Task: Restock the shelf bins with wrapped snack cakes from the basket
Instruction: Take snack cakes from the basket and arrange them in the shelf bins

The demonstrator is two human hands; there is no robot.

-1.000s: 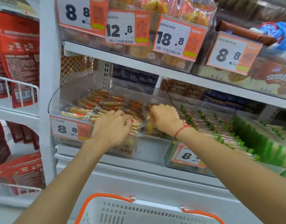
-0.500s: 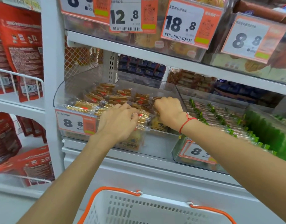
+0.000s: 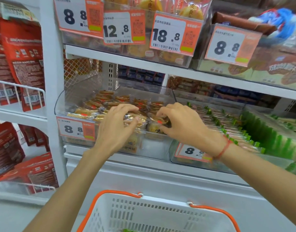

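- Hands at work in the clear shelf bin [image 3: 60, 104] on the middle shelf, the one with the 8.8 price tag [image 3: 76, 128] on its front wall.
- Left hand [image 3: 116, 127]: fingers curled over a wrapped snack cake [image 3: 135, 120] at the front of the bin, thumb tip against the wrapper; judged a light grip rather than a firm pinch.
- Right hand [image 3: 180, 122]: fingers and thumb bent round a second wrapped cake [image 3: 156, 126], which sits against the bin's front wall beside the first. A red cord bracelet [image 3: 223, 149] is on this wrist.
- Stock position: gold-wrapped snack cakes [image 3: 108, 101] fill the rear and left of the bin in rough rows; the two cakes in hand are at the front right corner.
- Basket [image 3: 144, 213], white with orange handles, stands below the arms; its visible part shows only a scrap of green at the bottom edge, contents otherwise out of view.
- Step in hand, as judged: seating and aligning the front cakes with the rows behind.
- Recommended practice: press each cake down flat so that it does not ride above the front wall; keep labels facing up, matching the neighbours; hold by the wrapper edges, since the cake inside looks soft and would crush under a squeeze.
- Risk noted: the neighbouring bin of green-wrapped snacks [image 3: 227, 124] lies just beside the right hand; cakes should stay on their own side of the divider.
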